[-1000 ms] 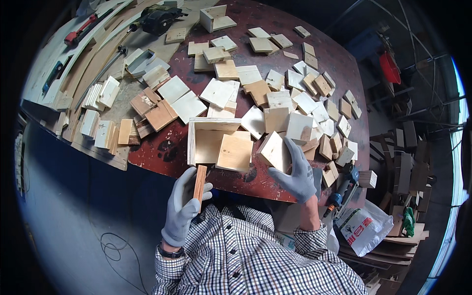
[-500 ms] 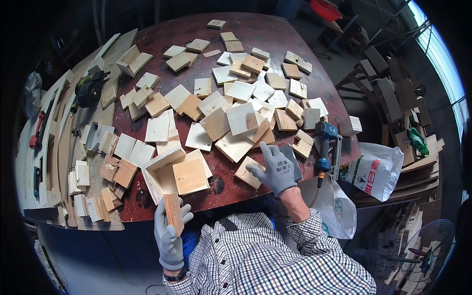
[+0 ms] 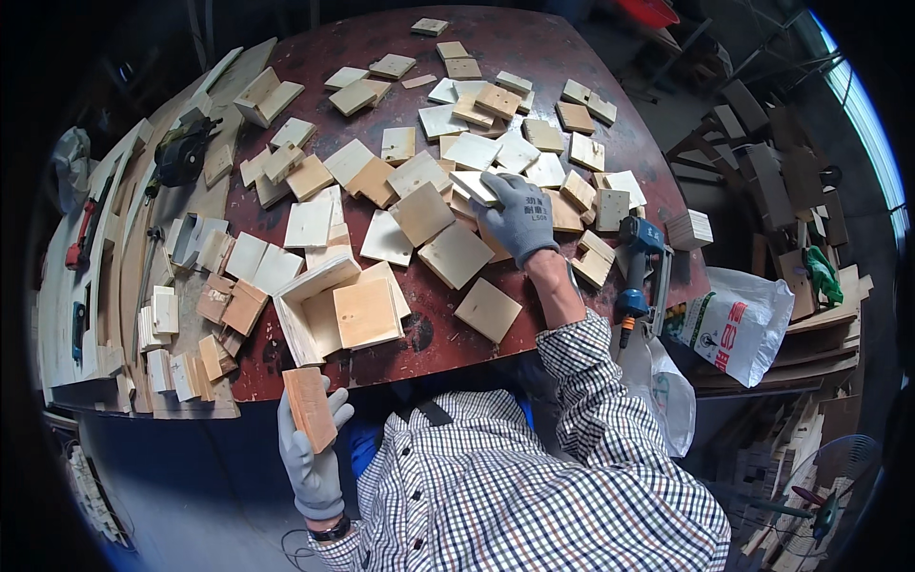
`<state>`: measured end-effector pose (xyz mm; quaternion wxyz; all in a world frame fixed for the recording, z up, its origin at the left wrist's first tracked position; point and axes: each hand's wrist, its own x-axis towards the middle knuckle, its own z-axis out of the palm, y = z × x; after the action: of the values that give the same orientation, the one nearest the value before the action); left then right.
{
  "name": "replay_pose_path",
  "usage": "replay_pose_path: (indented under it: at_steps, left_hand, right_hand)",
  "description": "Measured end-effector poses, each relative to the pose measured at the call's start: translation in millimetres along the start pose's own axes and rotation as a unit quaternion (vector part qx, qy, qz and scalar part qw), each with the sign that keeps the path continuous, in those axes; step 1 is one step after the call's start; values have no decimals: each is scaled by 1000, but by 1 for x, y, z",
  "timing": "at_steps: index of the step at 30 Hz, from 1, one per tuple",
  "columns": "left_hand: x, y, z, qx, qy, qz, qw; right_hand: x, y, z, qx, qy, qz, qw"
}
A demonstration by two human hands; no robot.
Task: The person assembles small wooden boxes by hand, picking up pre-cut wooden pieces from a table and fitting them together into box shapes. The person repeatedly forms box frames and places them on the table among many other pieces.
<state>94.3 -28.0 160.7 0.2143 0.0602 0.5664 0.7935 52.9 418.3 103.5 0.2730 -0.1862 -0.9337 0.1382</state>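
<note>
Grey work gloves cover both hands. My left hand (image 3: 313, 448), low in front of the table edge, is closed around a small reddish-brown wood block (image 3: 310, 410). Over the middle of the pile, my right hand (image 3: 519, 217) grips a pale square wood block (image 3: 474, 188), tilted up, with the fingers partly hidden behind it. Close to my left hand, an open-sided assembly of joined boards (image 3: 367, 315) rests at the table's near edge. A single square block (image 3: 488, 311) lies flat nearer to me than my right hand.
Many loose wood blocks are strewn over the dark red table (image 3: 434, 357). A blue nail gun (image 3: 637, 272) with a hose stands at the right edge, beside a white plastic bag (image 3: 739, 324). Along the left lie long boards, a black tool (image 3: 186, 153) and a red-handled tool (image 3: 81, 234).
My right hand has moved away from me, from the near edge onto the pile, and taken hold of a pale block. My left hand has shifted slightly left with its block.
</note>
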Motion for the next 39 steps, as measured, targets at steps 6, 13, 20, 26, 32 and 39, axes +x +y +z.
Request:
replay_pose_path:
  at_steps: [6, 13, 20, 26, 32, 39]
  left_hand:
    - [-3, -12, -15, -33, -43, -10, 998]
    - [-3, -4, -3, -47, 9, -8, 999]
    - [-3, -8, -9, -62, 16, -7, 998]
    - [-2, -4, -10, -49, 15, -17, 999]
    - [8, 3, -3, -42, -27, -8, 999]
    - [6, 8, 4, 11, -5, -19, 1000]
  right_hand:
    - [14, 25, -19, 177, -60, 127, 974]
    - [41, 66, -22, 300, 20, 190, 934]
    - [33, 105, -8, 341, 30, 271, 900]
    - [22, 103, -2, 276, 51, 289, 915]
    - [19, 148, 1, 333, 64, 312, 887]
    - [30, 100, -17, 327, 69, 447, 830]
